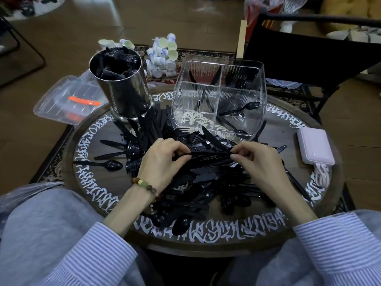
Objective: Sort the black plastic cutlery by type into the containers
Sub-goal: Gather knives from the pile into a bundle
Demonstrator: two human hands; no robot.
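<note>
Pinching black cutlery piece | left hand | right hand

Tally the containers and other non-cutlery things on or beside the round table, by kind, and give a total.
Steel canister: 1
Clear divided organizer: 1
Clear lidded box with orange piece: 1
Pink power bank: 1
Bag of small cups: 1
Total: 5
The loose black cutlery is too heaped to count.

— Bright enough?
— Dim, soft indoor light, faint shadows. Small glints on the metal canister and clear box.
— Sharp?
— Fairly sharp in the middle; edges bend, far floor blurs.
</note>
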